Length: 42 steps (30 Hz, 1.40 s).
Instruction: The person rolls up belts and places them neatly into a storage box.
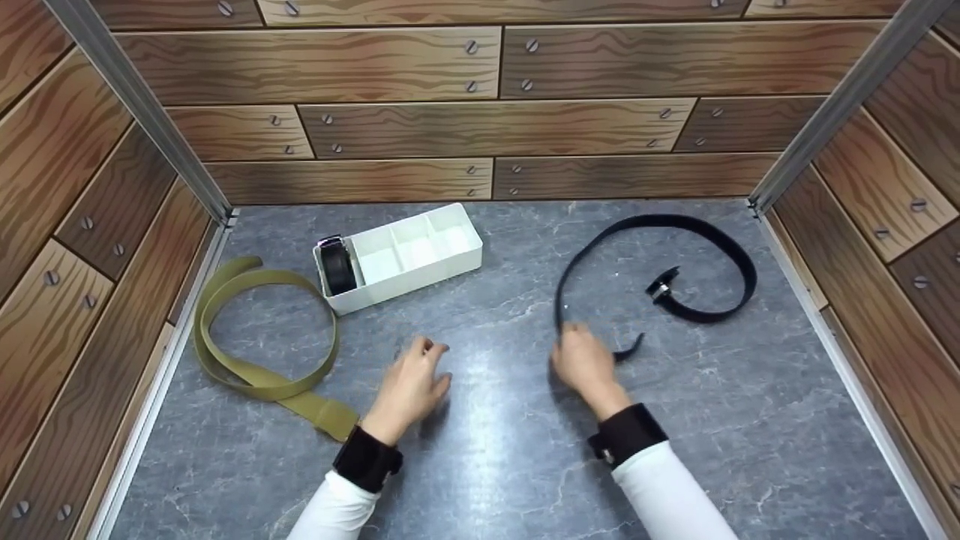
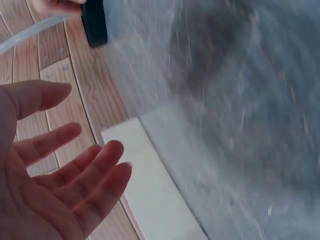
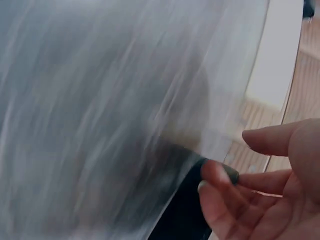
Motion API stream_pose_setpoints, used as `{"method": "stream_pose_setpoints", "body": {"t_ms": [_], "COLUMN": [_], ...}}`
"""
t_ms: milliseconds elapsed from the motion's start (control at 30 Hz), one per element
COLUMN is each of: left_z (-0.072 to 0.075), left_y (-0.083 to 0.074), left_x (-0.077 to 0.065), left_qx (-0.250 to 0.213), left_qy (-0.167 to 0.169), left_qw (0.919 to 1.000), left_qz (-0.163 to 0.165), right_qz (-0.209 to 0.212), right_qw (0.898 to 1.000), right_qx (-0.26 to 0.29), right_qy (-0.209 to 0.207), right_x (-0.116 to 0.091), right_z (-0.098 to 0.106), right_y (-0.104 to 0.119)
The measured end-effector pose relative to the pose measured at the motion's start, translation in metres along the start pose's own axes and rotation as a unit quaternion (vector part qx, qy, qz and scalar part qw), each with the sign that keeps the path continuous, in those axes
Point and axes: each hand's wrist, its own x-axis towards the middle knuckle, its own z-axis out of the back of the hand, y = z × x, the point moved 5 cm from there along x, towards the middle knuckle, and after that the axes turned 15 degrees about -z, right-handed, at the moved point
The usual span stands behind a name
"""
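Observation:
A black belt (image 1: 739, 262) lies in a wide loop on the right, its metal buckle (image 1: 661, 289) inside the loop. My right hand (image 1: 585, 364) is at the belt's near left part, and a short tail sticks out to its right. In the right wrist view, curled fingers (image 3: 215, 195) hold the dark strap (image 3: 182, 212), while the thumb stands apart from it. My left hand (image 1: 409, 386) hovers over the grey tabletop with loosely bent fingers and nothing in them. Left of it lies an olive webbing belt (image 1: 300, 386), loosely looped.
A white divided box (image 1: 420, 262) stands at the back, left of centre. A rolled black belt (image 1: 337, 266) with a metal buckle fills its left compartment. Wood-patterned walls (image 1: 397, 64) enclose the grey tabletop (image 1: 495, 450) at the back and both sides.

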Motion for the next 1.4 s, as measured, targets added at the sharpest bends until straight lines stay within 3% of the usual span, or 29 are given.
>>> {"method": "stream_pose_setpoints", "body": {"t_ms": [367, 500, 600, 767, 867, 1033, 1100, 1267, 1400], "left_z": [-0.032, -0.040, -0.044, -0.048, -0.050, -0.051, -0.051, -0.050, -0.044], "left_y": [-0.025, -0.027, -0.026, -0.023, -0.024, -0.026, -0.025, -0.018, -0.008], "left_x": [0.007, 0.011, 0.014, 0.019, 0.022, 0.027, 0.028, 0.025, 0.017], "left_qx": [-0.021, -0.016, -0.008, -0.003, -0.005, -0.001, 0.010, 0.043, 0.054], "left_qy": [0.055, 0.080, 0.079, 0.076, 0.079, 0.088, 0.091, 0.090, 0.079], "left_qw": [0.9977, 0.9961, 0.9963, 0.9969, 0.9966, 0.9958, 0.9955, 0.9950, 0.9953], "left_qz": [-0.032, -0.033, -0.033, -0.022, -0.022, -0.027, -0.024, -0.005, 0.015], "right_qz": [0.107, 0.175, 0.221, 0.241, 0.228, 0.158, 0.140, 0.078, -0.033], "right_qw": [0.990, 0.980, 0.972, 0.965, 0.963, 0.959, 0.963, 0.979, 0.978], "right_qx": [0.056, 0.062, 0.063, 0.087, 0.105, 0.156, 0.170, 0.185, 0.204], "right_qy": [0.077, 0.069, 0.048, 0.063, 0.103, 0.177, 0.155, 0.031, -0.004], "right_x": [-0.037, -0.052, -0.059, -0.057, -0.054, -0.045, -0.039, -0.012, 0.011], "right_z": [-0.025, -0.029, -0.030, -0.029, -0.026, -0.020, -0.015, 0.007, 0.024], "right_y": [0.062, 0.079, 0.085, 0.084, 0.079, 0.062, 0.053, 0.015, -0.028]}}
